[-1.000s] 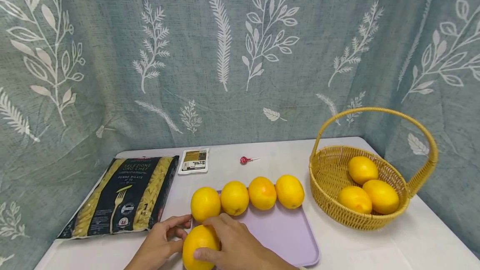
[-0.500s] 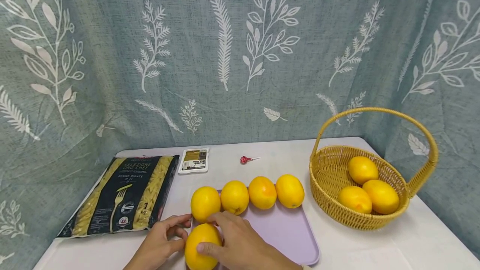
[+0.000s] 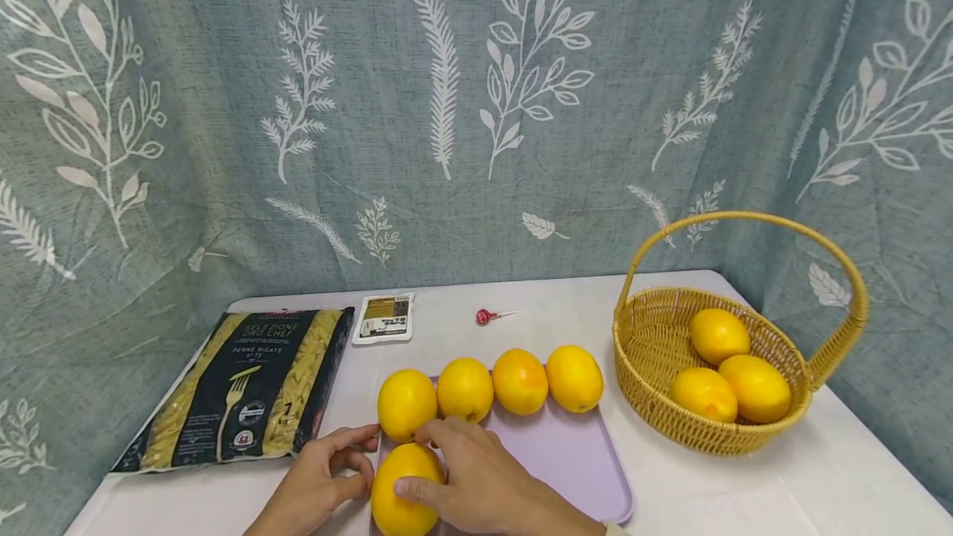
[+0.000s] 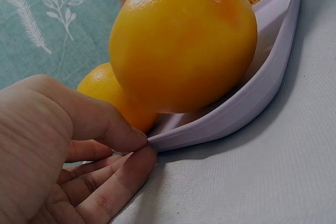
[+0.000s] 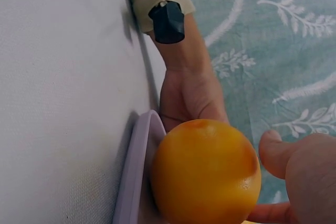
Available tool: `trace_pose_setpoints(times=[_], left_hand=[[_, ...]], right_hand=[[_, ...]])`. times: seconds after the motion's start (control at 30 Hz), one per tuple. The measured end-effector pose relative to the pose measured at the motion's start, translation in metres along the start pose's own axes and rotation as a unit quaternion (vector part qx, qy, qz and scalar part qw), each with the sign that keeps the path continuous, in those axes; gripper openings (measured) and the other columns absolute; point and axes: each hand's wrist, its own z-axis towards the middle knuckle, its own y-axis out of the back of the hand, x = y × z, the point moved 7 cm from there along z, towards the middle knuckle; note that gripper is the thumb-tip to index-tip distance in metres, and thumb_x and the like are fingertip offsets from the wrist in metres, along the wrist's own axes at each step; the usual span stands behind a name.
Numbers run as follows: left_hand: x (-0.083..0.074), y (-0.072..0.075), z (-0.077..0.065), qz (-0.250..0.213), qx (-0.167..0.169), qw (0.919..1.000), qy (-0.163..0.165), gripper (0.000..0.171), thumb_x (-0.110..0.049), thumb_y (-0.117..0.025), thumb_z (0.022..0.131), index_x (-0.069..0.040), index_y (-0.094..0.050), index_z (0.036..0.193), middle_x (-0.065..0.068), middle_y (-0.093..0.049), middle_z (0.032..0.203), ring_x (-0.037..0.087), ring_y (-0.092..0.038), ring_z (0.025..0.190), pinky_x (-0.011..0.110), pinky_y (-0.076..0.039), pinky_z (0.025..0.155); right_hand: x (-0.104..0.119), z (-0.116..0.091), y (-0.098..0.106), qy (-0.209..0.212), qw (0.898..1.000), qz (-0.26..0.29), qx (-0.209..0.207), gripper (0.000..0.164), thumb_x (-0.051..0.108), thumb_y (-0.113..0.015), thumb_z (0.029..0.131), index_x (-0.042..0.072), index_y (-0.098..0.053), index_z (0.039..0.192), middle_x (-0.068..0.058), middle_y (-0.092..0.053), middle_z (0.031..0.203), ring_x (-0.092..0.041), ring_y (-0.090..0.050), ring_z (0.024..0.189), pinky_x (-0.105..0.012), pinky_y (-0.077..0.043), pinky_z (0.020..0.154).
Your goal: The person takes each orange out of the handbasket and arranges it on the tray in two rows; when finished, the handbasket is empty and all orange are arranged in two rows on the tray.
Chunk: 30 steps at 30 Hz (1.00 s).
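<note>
A purple tray [image 3: 547,457] lies on the table with a row of oranges along its far edge, the leftmost one [image 3: 407,405] at the corner. Nearer to me is another orange [image 3: 407,489] at the tray's left side. My right hand [image 3: 480,474] holds it, thumb over its near side and fingers round the far side. In the right wrist view, the thumb [image 5: 275,153] shows close beside that orange [image 5: 205,174]. My left hand [image 3: 316,482] pinches the tray's left rim between thumb and fingers, plain in the left wrist view, where the rim [image 4: 173,139] shows.
A wicker basket [image 3: 640,412] with a tall handle stands at the right, holding 3 oranges. To the left lies a bag of penne pasta [image 3: 241,391]. Behind the tray are a small flat packet [image 3: 383,318] and a red lollipop [image 3: 484,317]. A patterned curtain [image 3: 476,106] hangs behind.
The near orange and my right hand have shifted slightly rightward and away from me. My left hand has stayed at the tray's rim.
</note>
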Motion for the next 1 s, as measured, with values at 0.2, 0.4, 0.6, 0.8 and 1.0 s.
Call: trace_pose_setpoints(times=[0.2, 0.4, 0.6, 0.8, 1.0], left_hand=[[0.0, 0.0, 0.0, -0.005, 0.01, 0.9999, -0.006, 0.067, 0.004, -0.068, 0.076, 0.008, -0.053, 0.141, 0.01, -0.064, 0.113, 0.022, -0.062, 0.095, 0.025, -0.054, 0.083], [-0.002, 0.001, 0.0, -0.003, 0.012, 0.9998, -0.016, 0.066, 0.003, -0.069, 0.077, 0.009, -0.052, 0.141, 0.01, -0.064, 0.114, 0.022, -0.062, 0.093, 0.024, -0.054, 0.081], [-0.002, 0.0, -0.001, -0.006, 0.007, 0.9998, -0.019, 0.065, 0.0, -0.073, 0.08, 0.01, -0.052, 0.141, 0.011, -0.064, 0.116, 0.022, -0.062, 0.09, 0.025, -0.055, 0.077], [-0.001, 0.0, 0.0, -0.008, 0.003, 0.9997, -0.021, 0.065, -0.001, -0.075, 0.081, 0.01, -0.052, 0.141, 0.01, -0.064, 0.116, 0.021, -0.062, 0.09, 0.025, -0.054, 0.077], [0.0, 0.0, 0.0, -0.011, 0.004, 0.9997, -0.021, 0.065, -0.001, -0.074, 0.081, 0.01, -0.052, 0.141, 0.011, -0.064, 0.116, 0.022, -0.062, 0.09, 0.025, -0.054, 0.077]], right_hand=[[0.0, 0.0, -0.001, 0.004, 1.0, -0.004, 0.004, 0.05, 0.055, -0.068, 0.091, 0.02, -0.063, 0.125, 0.016, -0.059, 0.109, -0.004, -0.052, 0.097, -0.035, -0.047, 0.09], [-0.003, 0.0, -0.007, -0.018, 0.999, 0.045, 0.008, 0.051, 0.054, -0.07, 0.09, 0.019, -0.061, 0.127, 0.014, -0.058, 0.111, -0.007, -0.052, 0.098, -0.035, -0.047, 0.09], [-0.003, 0.002, -0.017, -0.022, 0.993, 0.115, 0.021, 0.046, 0.048, -0.073, 0.089, 0.021, -0.06, 0.124, 0.012, -0.057, 0.106, -0.004, -0.054, 0.083, -0.024, -0.049, 0.075], [-0.003, 0.001, -0.018, -0.014, 0.993, 0.113, 0.028, 0.044, 0.047, -0.072, 0.091, 0.022, -0.059, 0.125, 0.013, -0.057, 0.108, -0.002, -0.055, 0.079, -0.023, -0.049, 0.072], [-0.004, 0.0, -0.015, -0.023, 0.994, 0.104, 0.027, 0.046, 0.048, -0.072, 0.09, 0.024, -0.059, 0.128, 0.01, -0.058, 0.112, -0.003, -0.055, 0.079, -0.024, -0.049, 0.072]])
